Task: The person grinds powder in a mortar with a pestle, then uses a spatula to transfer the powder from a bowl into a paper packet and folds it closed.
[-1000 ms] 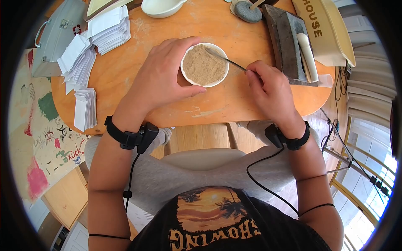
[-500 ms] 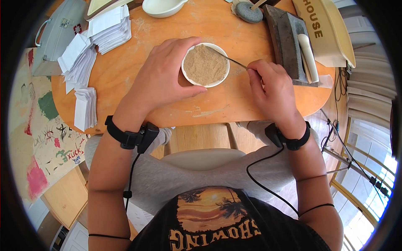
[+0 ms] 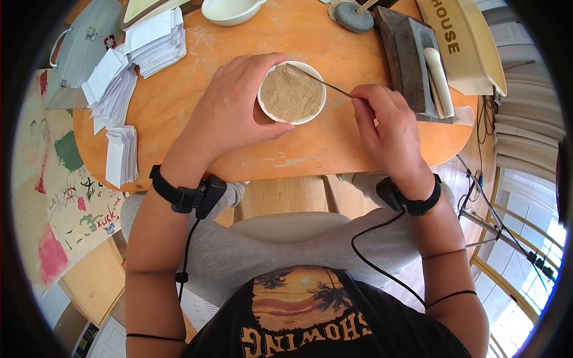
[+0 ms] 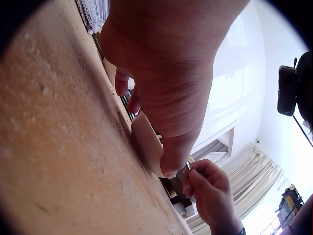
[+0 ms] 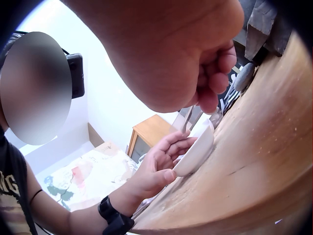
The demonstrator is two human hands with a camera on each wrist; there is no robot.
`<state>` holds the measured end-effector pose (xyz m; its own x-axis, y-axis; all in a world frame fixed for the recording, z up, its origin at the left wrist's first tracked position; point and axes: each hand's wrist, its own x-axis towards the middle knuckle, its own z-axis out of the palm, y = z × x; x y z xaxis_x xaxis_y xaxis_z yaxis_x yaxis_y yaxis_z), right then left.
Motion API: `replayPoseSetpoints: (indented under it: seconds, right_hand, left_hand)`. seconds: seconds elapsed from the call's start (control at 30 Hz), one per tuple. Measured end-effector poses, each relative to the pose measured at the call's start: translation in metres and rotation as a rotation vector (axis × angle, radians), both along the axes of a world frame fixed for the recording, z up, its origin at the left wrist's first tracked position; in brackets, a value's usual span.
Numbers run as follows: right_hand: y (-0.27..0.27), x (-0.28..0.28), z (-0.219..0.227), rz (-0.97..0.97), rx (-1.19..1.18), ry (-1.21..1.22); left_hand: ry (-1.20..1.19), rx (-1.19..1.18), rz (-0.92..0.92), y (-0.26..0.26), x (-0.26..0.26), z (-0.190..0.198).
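Observation:
A round white bowl (image 3: 292, 118) of light brown powder (image 3: 290, 92) stands on the wooden table (image 3: 334, 140). Around its left side curves the left hand (image 3: 230, 104), fingers at the far rim and thumb at the near side. The right hand (image 3: 388, 128) pinches a thin metal tool (image 3: 322, 81), whose far end touches the powder by the upper rim. In the right wrist view, the left hand (image 5: 156, 169) has its thumb and fingers against the bowl (image 5: 195, 154). The right hand (image 4: 212, 191) shows beyond the bowl (image 4: 145, 142) in the left wrist view.
Folded white papers (image 3: 156, 42) lie in stacks at the left, beside a grey metal case (image 3: 83, 53). A white dish (image 3: 230, 12) is at the back. Right of the bowl are a grey stone (image 3: 354, 18), dark blocks (image 3: 403, 59), a white pestle-like rod (image 3: 439, 80) and a cream bin (image 3: 465, 45).
Over the last second, the tool's tip has shifted slightly up and left in the powder, nearer the far rim. The left hand keeps its place at the bowl.

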<state>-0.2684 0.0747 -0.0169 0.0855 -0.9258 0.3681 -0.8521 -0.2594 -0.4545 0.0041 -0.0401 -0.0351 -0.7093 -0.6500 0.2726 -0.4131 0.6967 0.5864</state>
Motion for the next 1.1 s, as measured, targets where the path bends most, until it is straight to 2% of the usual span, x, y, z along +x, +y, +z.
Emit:
replayPoseSetpoints:
  seconds: [0.23,0.4,1.1]
  right_hand:
    - [0.002,-0.002,0.001,0.031,0.113,-0.049]
    - [0.000,-0.003,0.004,0.145,0.107,-0.024]
    - [-0.003,-0.008,-0.001,0.031,0.189,-0.062]
  left_hand:
    - [0.022,-0.036,0.009,0.000,0.000,0.000]
    - [0.068,-0.064,0.015,-0.003,0.002,0.000]
    - [0.023,-0.025,-0.003,-0.010,0.010,0.000]
